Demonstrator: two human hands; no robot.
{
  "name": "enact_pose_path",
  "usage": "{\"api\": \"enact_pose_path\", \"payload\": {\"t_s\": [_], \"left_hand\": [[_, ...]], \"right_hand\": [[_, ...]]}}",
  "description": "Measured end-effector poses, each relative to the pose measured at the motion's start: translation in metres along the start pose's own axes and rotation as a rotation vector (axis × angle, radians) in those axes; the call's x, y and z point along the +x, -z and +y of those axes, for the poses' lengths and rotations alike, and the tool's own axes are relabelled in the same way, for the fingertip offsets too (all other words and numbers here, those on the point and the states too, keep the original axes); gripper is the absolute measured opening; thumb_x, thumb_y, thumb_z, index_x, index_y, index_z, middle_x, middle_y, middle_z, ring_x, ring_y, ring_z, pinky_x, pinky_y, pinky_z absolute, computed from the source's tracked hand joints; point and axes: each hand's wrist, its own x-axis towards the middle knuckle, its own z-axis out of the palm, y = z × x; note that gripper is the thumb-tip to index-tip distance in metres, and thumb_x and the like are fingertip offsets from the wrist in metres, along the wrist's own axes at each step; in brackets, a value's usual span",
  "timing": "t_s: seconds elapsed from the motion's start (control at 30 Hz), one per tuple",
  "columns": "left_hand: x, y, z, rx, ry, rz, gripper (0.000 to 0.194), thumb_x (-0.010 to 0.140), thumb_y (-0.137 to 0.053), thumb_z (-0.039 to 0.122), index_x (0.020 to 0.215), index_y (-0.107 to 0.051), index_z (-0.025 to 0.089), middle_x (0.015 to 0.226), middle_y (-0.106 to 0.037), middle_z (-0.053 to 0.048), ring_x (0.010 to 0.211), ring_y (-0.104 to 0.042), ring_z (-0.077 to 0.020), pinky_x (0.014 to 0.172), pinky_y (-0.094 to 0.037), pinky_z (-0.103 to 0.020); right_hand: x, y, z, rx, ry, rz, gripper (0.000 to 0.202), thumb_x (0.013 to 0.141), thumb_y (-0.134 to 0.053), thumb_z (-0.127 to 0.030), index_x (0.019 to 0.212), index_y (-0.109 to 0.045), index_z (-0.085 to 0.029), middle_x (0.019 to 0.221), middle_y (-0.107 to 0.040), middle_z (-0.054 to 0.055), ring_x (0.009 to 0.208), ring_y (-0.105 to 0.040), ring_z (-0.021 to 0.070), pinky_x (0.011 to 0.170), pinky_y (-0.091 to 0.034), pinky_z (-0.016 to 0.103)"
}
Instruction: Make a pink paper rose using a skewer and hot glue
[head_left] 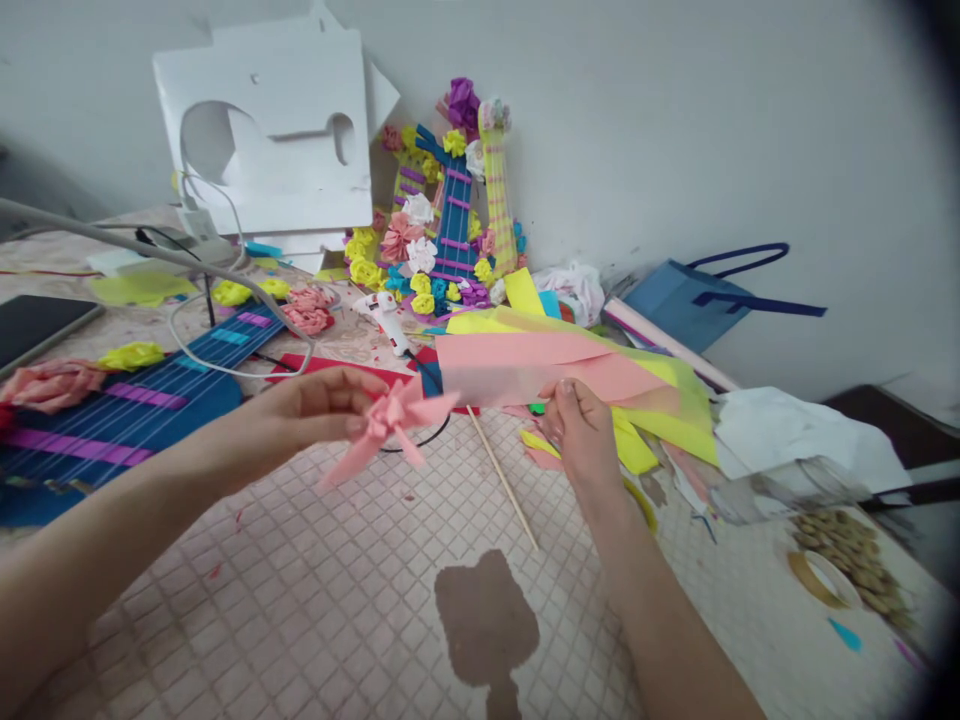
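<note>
The left hand (337, 400), just in front of and slightly left of the white glue gun (386, 322), pinches a pink paper flower (394, 415) between thumb and fingers, its pointed strips splaying outward. The right hand (577, 425) is to the right of the glue gun and nearer the wearer, its fingers curled in and thumb pressed against them; whether something thin is caught between the tips, I cannot tell. Pink paper (517, 355) lies just right of the glue gun, with yellow paper (694, 405) under it and reaching farther right. A thin wooden stick (502, 480) lies in front and to the right of the glue gun, slanting toward the wearer. A red sheet (330, 370) lies just in front and to the left of it, and farther left is a blue guitar-shaped craft (202, 395) with purple bars and pale strings. Behind the glue gun, a blue upright paper guitar (456, 215) leans among yellow, white, pink and purple paper flowers. A white board (300, 90) with cut-outs stands behind and to its left; a blue bag (679, 300) lies well to its right.
</note>
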Motion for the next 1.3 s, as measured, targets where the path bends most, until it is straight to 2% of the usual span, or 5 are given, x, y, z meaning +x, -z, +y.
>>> {"api": "enact_pose_path", "payload": {"t_s": [0.2,0.43,0.77,1.03,1.3], "left_hand": [[-0.01,-0.036,-0.021,-0.004,0.089,-0.4,0.029,0.082,-0.057,0.026,0.11,-0.05,0.018,0.085,-0.063,-0.002,0.078,-0.062,-0.0138,0.067,-0.049,-0.024],[-0.02,-0.05,-0.031,0.214,0.042,-0.317,0.019,0.084,-0.053,0.021,0.103,-0.054,0.02,0.091,-0.063,0.0,0.081,-0.06,-0.0127,0.067,-0.047,-0.022],[-0.019,-0.051,-0.036,0.115,0.081,-0.36,0.028,0.08,-0.058,0.024,0.108,-0.052,0.02,0.089,-0.061,-0.001,0.084,-0.06,-0.0146,0.07,-0.051,-0.025],[-0.019,-0.049,-0.038,0.227,0.05,-0.332,0.023,0.08,-0.058,0.022,0.101,-0.053,0.018,0.088,-0.063,-0.001,0.077,-0.061,-0.0141,0.063,-0.049,-0.023],[-0.019,-0.052,-0.033,0.274,0.049,-0.31,0.021,0.079,-0.056,0.018,0.099,-0.054,0.016,0.086,-0.063,-0.001,0.075,-0.061,-0.0135,0.061,-0.047,-0.021]], "right_hand": [[-0.001,0.0,0.003,-0.121,-0.014,-0.086,0.027,0.085,-0.056,-0.046,0.086,-0.059,-0.019,0.057,-0.046,-0.006,0.043,-0.036,0.0064,0.041,-0.03,0.02],[-0.007,-0.008,0.008,-0.254,-0.098,-0.31,0.023,0.085,-0.05,-0.035,0.1,-0.057,-0.019,0.078,-0.059,-0.001,0.048,-0.048,0.0065,0.045,-0.039,0.02],[-0.021,-0.015,-0.007,-0.527,0.236,-0.198,0.013,0.086,-0.05,-0.021,0.089,-0.062,-0.019,0.075,-0.062,0.002,0.068,-0.058,0.0148,0.062,-0.045,0.027],[-0.073,-0.059,-0.022,-0.52,0.386,-0.587,0.027,0.073,-0.061,-0.014,0.099,-0.054,-0.021,0.103,-0.055,0.006,0.102,-0.047,0.0224,0.09,-0.041,0.04],[-0.091,-0.069,-0.019,-0.619,0.378,-0.606,0.034,0.066,-0.056,-0.004,0.096,-0.05,-0.02,0.107,-0.051,0.007,0.103,-0.042,0.0237,0.089,-0.038,0.042]]}}
